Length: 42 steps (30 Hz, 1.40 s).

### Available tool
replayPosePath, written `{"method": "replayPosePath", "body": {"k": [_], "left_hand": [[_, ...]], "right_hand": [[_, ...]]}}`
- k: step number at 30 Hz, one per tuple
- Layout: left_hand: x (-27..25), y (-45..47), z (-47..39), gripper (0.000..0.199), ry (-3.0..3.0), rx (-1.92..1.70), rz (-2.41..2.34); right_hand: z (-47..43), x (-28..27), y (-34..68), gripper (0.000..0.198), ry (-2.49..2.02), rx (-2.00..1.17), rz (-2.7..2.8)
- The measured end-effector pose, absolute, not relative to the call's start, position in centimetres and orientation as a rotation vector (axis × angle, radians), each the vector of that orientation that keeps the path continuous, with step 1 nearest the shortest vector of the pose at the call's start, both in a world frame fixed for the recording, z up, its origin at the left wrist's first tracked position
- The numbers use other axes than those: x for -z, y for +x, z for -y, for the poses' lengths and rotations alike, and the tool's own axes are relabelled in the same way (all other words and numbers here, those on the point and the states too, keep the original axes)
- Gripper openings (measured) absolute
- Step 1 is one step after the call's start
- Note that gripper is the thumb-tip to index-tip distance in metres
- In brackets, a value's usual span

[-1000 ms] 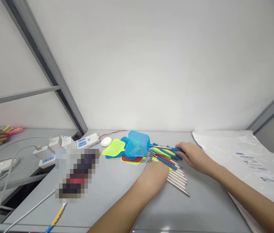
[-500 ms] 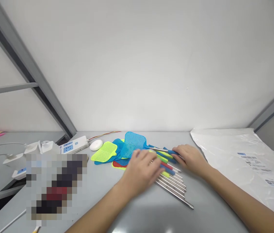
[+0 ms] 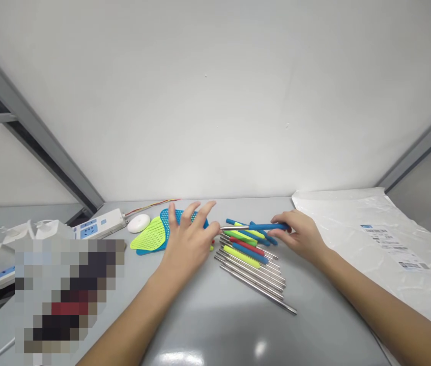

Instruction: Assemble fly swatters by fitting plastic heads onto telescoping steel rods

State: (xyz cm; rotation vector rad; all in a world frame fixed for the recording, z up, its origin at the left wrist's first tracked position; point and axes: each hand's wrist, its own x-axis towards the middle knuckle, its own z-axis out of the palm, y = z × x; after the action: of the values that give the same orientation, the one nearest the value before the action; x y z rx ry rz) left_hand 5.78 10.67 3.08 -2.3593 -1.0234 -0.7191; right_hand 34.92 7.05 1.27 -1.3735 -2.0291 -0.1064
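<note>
A blue fly swatter (image 3: 264,227) lies across my view, its grip end pinched in my right hand (image 3: 301,236). From the grip a metal rod runs left to my left hand (image 3: 188,241), whose spread fingers lie over the swatter's blue mesh head and partly hide it. Beside that head are a yellow-green mesh head (image 3: 150,235) and more blue mesh beneath. Below the rod lie several loose foam grips, among them a yellow one (image 3: 241,256) and a red one (image 3: 246,246). Several metal rods (image 3: 261,290) lie slanted in front of them.
At the right, a white plastic mailing bag (image 3: 337,223) with printed labels covers the table. To the left are a round white device (image 3: 139,223), a power strip (image 3: 104,224) with thin wires behind it, and white chargers with cables. A blurred-out patch hides the front left.
My left hand has shifted left from the grips onto the mesh heads, its fingers now spread. My right hand still holds the blue grip. The view has shifted slightly.
</note>
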Motion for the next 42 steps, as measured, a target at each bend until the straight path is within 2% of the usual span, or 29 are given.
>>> {"method": "replayPosePath", "body": {"k": [5, 13, 15, 18, 24, 29, 36, 42], "left_hand": [[-3.2, 5.6, -10.8, 0.014, -2.332, 0.702, 1.017], [-3.2, 4.7, -11.8, 0.015, -2.357, 0.655, 1.056], [-3.4, 4.3, -12.1, 0.015, -2.348, 0.652, 1.064], [-3.6, 3.8, -12.4, 0.015, -2.338, 0.663, 1.055], [-3.6, 3.4, -12.6, 0.018, -2.343, 0.692, 1.037], [-3.8, 3.4, -12.5, 0.017, -2.369, 0.686, 1.041], [-4.0, 3.2, -12.4, 0.017, -2.394, 0.674, 1.080], [-4.0, 3.2, -12.2, 0.017, -2.410, 0.662, 1.050]], "right_hand": [[-6.7, -2.0, 34.4, 0.024, -1.395, -0.561, 1.901], [-6.2, -1.8, 33.1, 0.029, -1.072, -1.142, 1.723], [-6.4, -1.6, 33.4, 0.028, -1.082, -1.118, 1.727], [-6.7, -1.6, 33.8, 0.022, -1.273, -0.917, 1.790], [-6.2, -2.8, 33.7, 0.035, -1.336, -0.564, 2.084], [-5.8, -3.2, 33.4, 0.036, -1.322, -0.581, 2.075], [-5.8, -2.2, 33.1, 0.035, -1.320, -0.776, 1.958], [-5.6, -2.5, 33.0, 0.038, -1.310, -0.691, 1.941]]}}
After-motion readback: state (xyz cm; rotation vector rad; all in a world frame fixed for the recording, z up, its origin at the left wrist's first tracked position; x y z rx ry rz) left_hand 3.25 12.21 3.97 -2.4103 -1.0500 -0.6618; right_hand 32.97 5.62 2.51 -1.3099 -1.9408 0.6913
